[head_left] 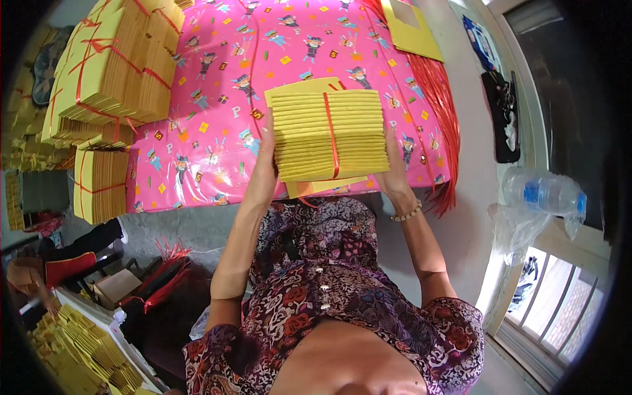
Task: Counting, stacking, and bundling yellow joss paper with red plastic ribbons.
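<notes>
In the head view, our left hand (266, 161) and right hand (394, 174) clasp a tied yellow stack (306, 135) by its sides, near the pink cover's (217, 135) front edge. Open width runs left to yellow bundles (108, 72); red strands (446, 125) line the right edge.

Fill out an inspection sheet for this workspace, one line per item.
Surface: glossy pink patterned cover.
Job's things: yellow bundle, tied with a red strip.
Clutter: tied yellow stacks at left; loose red strands along the cover's right edge.
Hands: left hand and right hand hold the bundle's opposite sides.
Cables: nothing seen.
Surroundings: clear plastic bottle and barred window at right.
</notes>
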Motion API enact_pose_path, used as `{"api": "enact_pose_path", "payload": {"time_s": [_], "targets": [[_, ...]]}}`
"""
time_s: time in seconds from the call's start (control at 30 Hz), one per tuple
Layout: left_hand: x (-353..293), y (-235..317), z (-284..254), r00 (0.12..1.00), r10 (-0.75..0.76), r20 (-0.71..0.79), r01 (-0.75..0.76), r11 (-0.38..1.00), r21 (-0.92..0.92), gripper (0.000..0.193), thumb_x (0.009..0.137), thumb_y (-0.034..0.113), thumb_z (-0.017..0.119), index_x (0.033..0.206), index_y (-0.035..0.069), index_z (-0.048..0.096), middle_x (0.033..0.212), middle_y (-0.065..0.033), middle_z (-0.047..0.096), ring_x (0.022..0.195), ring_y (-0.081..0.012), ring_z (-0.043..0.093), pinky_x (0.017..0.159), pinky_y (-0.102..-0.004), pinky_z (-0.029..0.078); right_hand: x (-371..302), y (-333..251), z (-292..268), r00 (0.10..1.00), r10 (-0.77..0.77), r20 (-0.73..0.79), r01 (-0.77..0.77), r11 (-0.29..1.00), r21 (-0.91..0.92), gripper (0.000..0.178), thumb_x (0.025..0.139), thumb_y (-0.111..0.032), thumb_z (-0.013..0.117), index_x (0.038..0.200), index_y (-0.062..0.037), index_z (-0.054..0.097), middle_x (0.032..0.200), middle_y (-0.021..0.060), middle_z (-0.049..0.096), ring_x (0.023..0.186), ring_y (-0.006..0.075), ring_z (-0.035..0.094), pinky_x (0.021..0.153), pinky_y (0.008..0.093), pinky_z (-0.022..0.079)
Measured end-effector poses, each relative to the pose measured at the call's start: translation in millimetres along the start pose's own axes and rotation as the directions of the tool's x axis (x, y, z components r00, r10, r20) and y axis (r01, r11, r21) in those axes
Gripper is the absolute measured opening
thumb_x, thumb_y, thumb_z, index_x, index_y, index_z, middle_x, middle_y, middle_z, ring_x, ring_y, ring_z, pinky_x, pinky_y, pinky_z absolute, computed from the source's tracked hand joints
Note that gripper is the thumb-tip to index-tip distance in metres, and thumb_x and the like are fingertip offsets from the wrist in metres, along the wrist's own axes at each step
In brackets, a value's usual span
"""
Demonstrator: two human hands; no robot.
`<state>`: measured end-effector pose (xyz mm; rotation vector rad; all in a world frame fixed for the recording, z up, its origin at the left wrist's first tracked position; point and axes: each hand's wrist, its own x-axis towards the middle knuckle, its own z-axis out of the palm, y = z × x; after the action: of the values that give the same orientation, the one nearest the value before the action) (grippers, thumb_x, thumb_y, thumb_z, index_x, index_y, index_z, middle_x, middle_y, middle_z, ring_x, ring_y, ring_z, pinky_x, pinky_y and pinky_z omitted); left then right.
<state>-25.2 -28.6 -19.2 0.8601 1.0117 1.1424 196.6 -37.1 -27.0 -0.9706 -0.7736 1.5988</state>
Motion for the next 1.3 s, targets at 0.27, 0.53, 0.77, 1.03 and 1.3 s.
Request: {"api": "enact_pose_path", "payload": {"time_s": [0.27,0.53,0.77,1.03,1.3], "targets": [[-6.5,16.4,11.1,0.992,-0.118,0.046,0.122,0.985,-0.119,0.074,0.094,0.06,0.025,0.14,0.002,0.032,0.137,-0.0106,0.043,0.126,-0.0195,0.041,0.104,-0.032,0.031,-9.7,-19.7,9.2,0.999,0.039,0.0,-0.039,0.996,-0.075,0.062,0.099,-0.048,0.022,0.139,-0.0007,0.03,0.135,0.0109,0.042,0.123,0.018,0.042,0.103,0.0326,0.034],[5.6,27.4,12.1,1.0,0.023,0.007,-0.023,0.995,-0.1,0.076,0.094,0.061,0.022,0.139,0.0,0.033,0.136,-0.0116,0.044,0.124,-0.0204,0.044,0.104,-0.0329,0.032,7.5,-28.7,9.3,0.98,-0.187,0.064,0.198,0.94,-0.279,0.063,0.099,-0.047,0.022,0.142,-0.0019,0.024,0.141,0.011,0.035,0.129,0.0189,0.035,0.107,0.0329,0.029],[33.7,15.4,-6.0,0.997,-0.071,0.037,0.073,0.995,-0.064,0.079,0.092,0.064,0.025,0.139,0.001,0.032,0.137,-0.0115,0.043,0.127,-0.0209,0.039,0.106,-0.034,0.029,47.5,-17.2,4.3,0.986,-0.05,0.159,0.066,0.993,-0.096,0.062,0.099,-0.049,0.025,0.143,-0.006,0.026,0.141,0.0096,0.036,0.129,0.0188,0.035,0.107,0.0331,0.029],[41.0,34.7,-14.6,0.947,-0.271,0.172,0.295,0.946,-0.137,0.079,0.092,0.063,0.025,0.141,0.001,0.029,0.141,-0.0127,0.038,0.132,-0.0228,0.033,0.109,-0.0348,0.021,53.1,-36.0,6.4,0.983,0.109,0.147,-0.098,0.992,-0.084,0.065,0.098,-0.05,0.027,0.142,-0.0027,0.026,0.142,0.0081,0.036,0.129,0.018,0.036,0.107,0.0332,0.028],[1.1,31.1,6.7,0.989,0.126,0.078,-0.12,0.99,-0.081,0.079,0.092,0.063,0.022,0.143,0.002,0.023,0.142,-0.0107,0.036,0.132,-0.0226,0.031,0.109,-0.0356,0.019,14.8,-29.4,10.5,0.916,-0.308,0.256,0.384,0.858,-0.341,0.088,0.089,-0.059,0.043,0.146,-0.0026,0.007,0.15,0.0138,0.013,0.139,0.0246,0.01,0.112,0.037,0.009]]}}
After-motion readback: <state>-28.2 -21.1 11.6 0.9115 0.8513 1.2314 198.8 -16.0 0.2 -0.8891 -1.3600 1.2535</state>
